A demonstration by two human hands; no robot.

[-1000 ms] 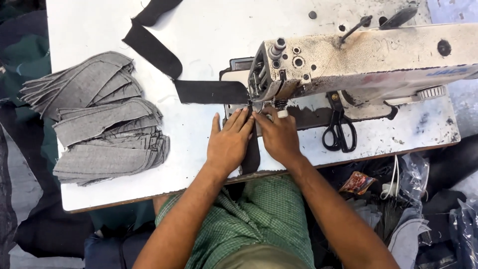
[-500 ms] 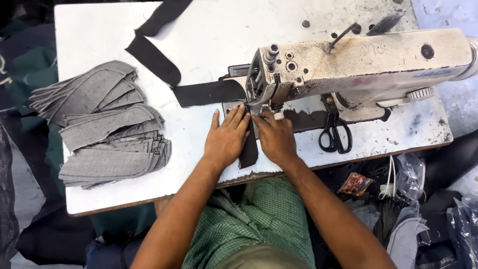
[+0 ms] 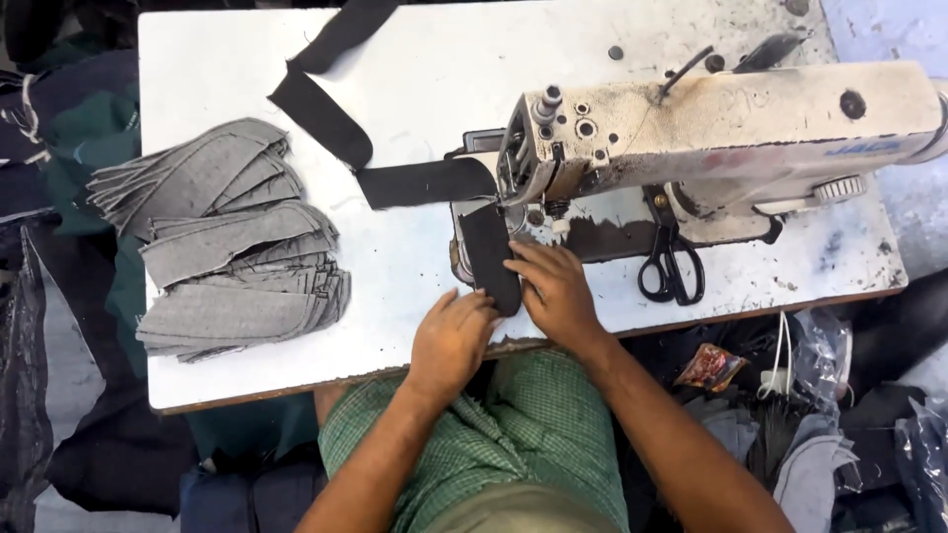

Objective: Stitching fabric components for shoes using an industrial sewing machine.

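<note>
**A:** What do I have under my hands at the moment?

**B:** I see both hands at the near edge of the white bench (image 3: 415, 89). My left hand (image 3: 449, 341) lies palm down, fingers loosely curled, with its fingertips touching the lower end of a black fabric strip (image 3: 491, 259). My right hand (image 3: 558, 291) rests flat and open, fingers spread, pressing along the strip's right side. Neither hand grips anything.

**A:** Where exactly is that strip?

**B:** It lies lengthwise, running from the near edge up towards the needle area of the cream sewing machine (image 3: 721, 128), which fills the bench's right half. Its top end sits just under the machine's head.

**A:** What else is on the bench?

**B:** A long black band (image 3: 425, 183) trails from behind the machine head leftwards, then folds up to the far edge. A stack of grey fabric pieces (image 3: 232, 242) sits fanned out by the left edge, well apart from my hands. Black scissors (image 3: 671, 271) lie under the machine's arm, just right of my right hand, near the front edge.
</note>
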